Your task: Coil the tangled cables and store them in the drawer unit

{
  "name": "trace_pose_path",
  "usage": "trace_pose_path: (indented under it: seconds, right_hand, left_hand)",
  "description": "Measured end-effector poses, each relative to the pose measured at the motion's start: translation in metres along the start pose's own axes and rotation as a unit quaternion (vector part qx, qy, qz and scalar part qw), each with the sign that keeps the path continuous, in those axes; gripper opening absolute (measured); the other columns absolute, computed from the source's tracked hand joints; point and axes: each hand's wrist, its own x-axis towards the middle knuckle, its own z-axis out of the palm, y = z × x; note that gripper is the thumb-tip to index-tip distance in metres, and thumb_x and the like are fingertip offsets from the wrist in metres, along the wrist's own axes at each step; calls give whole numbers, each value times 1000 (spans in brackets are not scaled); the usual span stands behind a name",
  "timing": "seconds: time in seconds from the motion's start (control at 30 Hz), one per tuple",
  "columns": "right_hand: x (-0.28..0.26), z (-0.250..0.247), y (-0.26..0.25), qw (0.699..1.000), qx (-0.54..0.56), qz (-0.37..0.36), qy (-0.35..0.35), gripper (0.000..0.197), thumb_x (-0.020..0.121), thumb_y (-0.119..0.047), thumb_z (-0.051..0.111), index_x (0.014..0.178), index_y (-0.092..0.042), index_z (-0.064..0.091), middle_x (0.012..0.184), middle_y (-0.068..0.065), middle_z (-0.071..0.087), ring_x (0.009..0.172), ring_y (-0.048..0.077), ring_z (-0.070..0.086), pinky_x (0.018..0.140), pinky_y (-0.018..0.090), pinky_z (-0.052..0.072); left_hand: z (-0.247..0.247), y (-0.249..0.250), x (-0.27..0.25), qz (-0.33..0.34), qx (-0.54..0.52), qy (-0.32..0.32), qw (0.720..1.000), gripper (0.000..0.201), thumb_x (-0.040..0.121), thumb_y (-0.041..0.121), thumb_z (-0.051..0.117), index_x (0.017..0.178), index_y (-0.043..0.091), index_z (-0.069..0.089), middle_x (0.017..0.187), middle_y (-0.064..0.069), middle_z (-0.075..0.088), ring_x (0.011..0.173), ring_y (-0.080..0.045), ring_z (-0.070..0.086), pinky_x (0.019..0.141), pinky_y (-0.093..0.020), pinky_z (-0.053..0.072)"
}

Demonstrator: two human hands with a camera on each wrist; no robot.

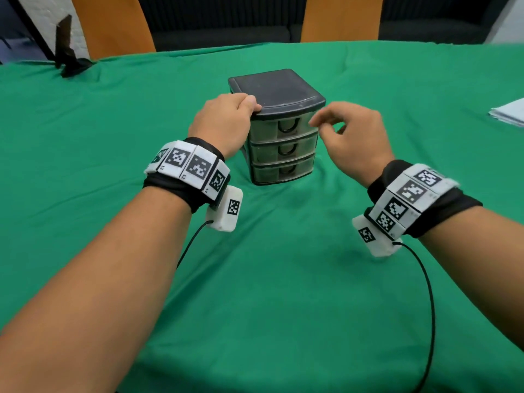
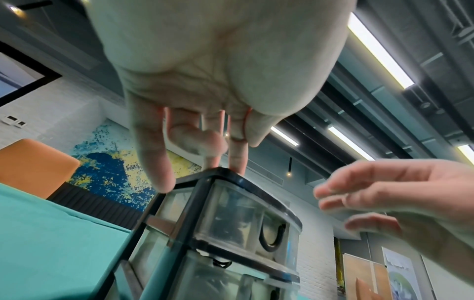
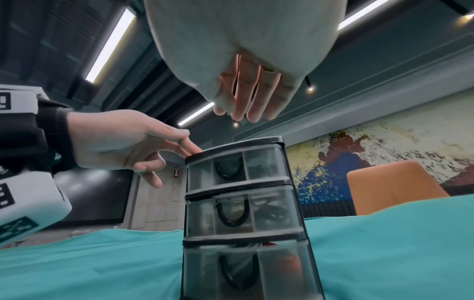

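Nearest, two bare forearms reaching over the green tablecloth [image 1: 283,279], each wrist wrapped in a black band carrying white marker blocks, a thin black wire trailing from each. Ahead of them, the drawer unit [image 1: 279,129] upright on the cloth, all three clear drawers pushed in, each with a dark U-shaped handle on its front. Dark shapes dimly visible through the clear drawer fronts from the wrist views; whether cables, cannot tell.

Left hand [image 1: 224,120] on the left front corner of the drawer unit, fingertips [image 2: 237,160] resting on the edge of the black lid, thumb lying on top near that corner, fingers nearly straight rather than wrapped round. Right hand [image 1: 351,137] just to the right of the drawer unit's top drawer, level with it, fingers loosely bent and slightly parted, holding nothing, not touching the unit. Hands apart, the drawer unit between them.

Right of the drawer unit, at the cloth's edge, a stack of white paper [image 1: 510,112]. Beyond the drawer unit, past the far edge of the cloth, two orange chair backs [image 1: 340,18].
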Motion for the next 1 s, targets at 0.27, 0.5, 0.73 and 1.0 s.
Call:
trace_pose_path:
  seconds: [0.27,0.5,0.73,1.0]
  right_hand:
    - [40,11,-6,991,-102,-57,-66,48,95,-38,51,140,-21,52,150,3,45,141,20,38,116,43,29]
    - [43,27,19,988,-97,6,-123,42,97,-49,50,133,-30,59,142,-6,55,138,20,41,111,52,34]
    - [44,36,23,996,-68,-14,-59,37,93,-49,48,114,-26,68,119,-5,65,115,26,54,95,49,44]
    - [37,34,11,994,-44,45,-85,35,94,-44,50,118,-25,66,126,-9,61,127,17,47,99,42,45]
  left_hand:
    - [6,0,20,47,95,7,994,37,101,40,34,85,17,58,93,-4,53,93,-28,49,85,-40,41]
    - [10,-9,40,96,89,25,991,30,92,39,59,71,20,48,83,3,47,85,-23,49,69,-33,33]
    - [9,-13,41,116,97,35,988,32,87,43,66,69,23,49,78,8,45,78,-18,46,64,-32,29]
    - [7,-10,39,102,107,1,989,33,84,55,50,68,26,43,76,11,39,72,-15,43,59,-33,41]
